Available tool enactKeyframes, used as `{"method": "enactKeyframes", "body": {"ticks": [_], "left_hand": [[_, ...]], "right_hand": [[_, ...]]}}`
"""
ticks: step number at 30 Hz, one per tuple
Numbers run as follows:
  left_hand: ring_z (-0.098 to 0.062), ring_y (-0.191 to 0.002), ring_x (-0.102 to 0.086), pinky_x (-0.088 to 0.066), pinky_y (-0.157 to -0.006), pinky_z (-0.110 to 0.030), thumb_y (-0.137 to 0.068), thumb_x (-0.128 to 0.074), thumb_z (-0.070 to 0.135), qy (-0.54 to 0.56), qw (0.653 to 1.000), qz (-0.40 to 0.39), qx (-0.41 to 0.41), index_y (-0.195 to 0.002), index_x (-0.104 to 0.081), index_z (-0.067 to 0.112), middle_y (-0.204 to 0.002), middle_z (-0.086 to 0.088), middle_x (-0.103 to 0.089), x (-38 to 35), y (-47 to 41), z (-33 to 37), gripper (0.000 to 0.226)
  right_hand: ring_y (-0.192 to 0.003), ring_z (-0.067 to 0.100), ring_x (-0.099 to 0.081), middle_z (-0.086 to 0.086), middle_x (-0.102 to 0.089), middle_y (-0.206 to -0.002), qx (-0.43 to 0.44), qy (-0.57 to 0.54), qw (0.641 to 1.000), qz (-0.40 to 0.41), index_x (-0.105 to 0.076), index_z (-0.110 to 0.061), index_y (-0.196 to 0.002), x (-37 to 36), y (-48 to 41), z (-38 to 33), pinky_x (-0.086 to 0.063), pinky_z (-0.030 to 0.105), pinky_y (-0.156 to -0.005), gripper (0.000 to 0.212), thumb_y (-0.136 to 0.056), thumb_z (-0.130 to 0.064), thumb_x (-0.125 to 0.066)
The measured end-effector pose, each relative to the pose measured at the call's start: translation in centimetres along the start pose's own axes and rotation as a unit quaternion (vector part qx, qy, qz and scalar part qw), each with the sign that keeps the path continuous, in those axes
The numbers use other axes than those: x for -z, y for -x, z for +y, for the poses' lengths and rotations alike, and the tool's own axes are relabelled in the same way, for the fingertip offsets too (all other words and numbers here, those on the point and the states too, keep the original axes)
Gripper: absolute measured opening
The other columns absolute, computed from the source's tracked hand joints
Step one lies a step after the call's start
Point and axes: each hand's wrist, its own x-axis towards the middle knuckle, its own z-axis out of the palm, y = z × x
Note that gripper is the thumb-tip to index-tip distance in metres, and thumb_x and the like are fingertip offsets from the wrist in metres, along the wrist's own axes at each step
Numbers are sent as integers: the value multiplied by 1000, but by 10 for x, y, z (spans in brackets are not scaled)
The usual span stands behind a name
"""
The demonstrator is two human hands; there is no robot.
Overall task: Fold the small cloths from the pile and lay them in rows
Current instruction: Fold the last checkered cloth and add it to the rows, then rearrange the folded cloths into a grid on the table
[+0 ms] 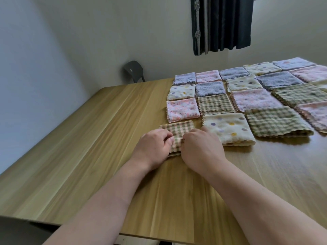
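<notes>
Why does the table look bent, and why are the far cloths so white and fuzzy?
Head view: the wide-angle lens bends the table edge and tilts the walls; head view: strong light washes out the far-right cloths; the checked cloth pinched by the left hand and right hand looks sharper.

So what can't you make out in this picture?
All from the head view:
The checked cloth: its middle and near edge are covered by the left hand and right hand.
The rows: their right end is cut off by the frame edge.
The chair: most of it is behind the table.
The pile: nowhere in frame.
</notes>
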Motion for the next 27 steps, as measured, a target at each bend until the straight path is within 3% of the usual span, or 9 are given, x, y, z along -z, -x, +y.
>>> {"method": "enactKeyframes", "body": {"ticks": [3,5,7,10,14,17,22,27], "left_hand": [[-10,-146,-36,-24,-123,-36,-107,-44,37,14,998,-54,20,-145,-53,20,-154,4,-47,-3,-7,-4,43],[-4,-152,-17,-9,-127,-37,-109,-35,39,19,996,-83,24,-154,-40,25,-163,10,-31,-7,-10,-6,47],[-3,-153,-13,-5,-127,-36,-110,-33,39,25,996,-79,21,-156,-36,27,-164,11,-28,-10,-10,-7,48],[-10,-149,-29,-18,-125,-40,-106,-40,39,32,999,-13,-2,-147,-51,25,-157,7,-43,-10,-3,-6,44],[-16,-128,-53,-38,-111,-43,-95,-47,35,65,997,40,-3,-125,-68,20,-135,4,-63,-7,6,-4,39],[-18,-123,-56,-41,-108,-42,-100,-54,24,61,997,50,6,-123,-68,19,-131,4,-64,-6,8,-2,27],[-16,-130,-52,-35,-110,-33,-101,-54,23,49,997,53,11,-128,-67,20,-139,5,-60,-7,8,-3,30],[-14,-125,-56,-42,-109,-44,-94,-52,29,83,993,84,-3,-120,-70,21,-132,5,-63,-6,6,-6,32]], "right_hand": [[-116,24,-43,-5,-63,-110,-10,4,1000,-19,-60,-23,-96,0,-3,-1,-37,37,-93,20,-94,-16,-41],[-119,25,-39,-7,-62,-112,-11,9,999,-31,-59,-23,-98,-3,-4,0,-33,38,-97,21,-95,-16,-39],[-120,24,-38,-8,-62,-113,-10,20,999,-29,-59,-24,-99,-5,-5,1,-31,39,-97,21,-98,-19,-38],[-122,26,-39,-4,-65,-107,-22,44,999,-18,-60,-22,-93,-4,-2,2,-30,40,-98,20,-100,-24,-41],[-125,29,-39,2,-67,-106,-33,39,999,-3,-59,-20,-91,1,2,1,-31,41,-100,20,-100,-22,-41],[-123,28,-42,1,-65,-113,-21,26,999,25,-61,-19,-101,0,5,0,-34,42,-100,20,-100,-24,-42],[-122,29,-43,3,-61,-122,-31,25,997,62,-64,-18,-110,2,5,4,-36,41,-98,24,-100,-28,-44],[-126,31,-41,4,-57,-125,-36,7,998,50,-62,-19,-116,3,3,7,-37,42,-99,30,-103,-35,-40]]}}
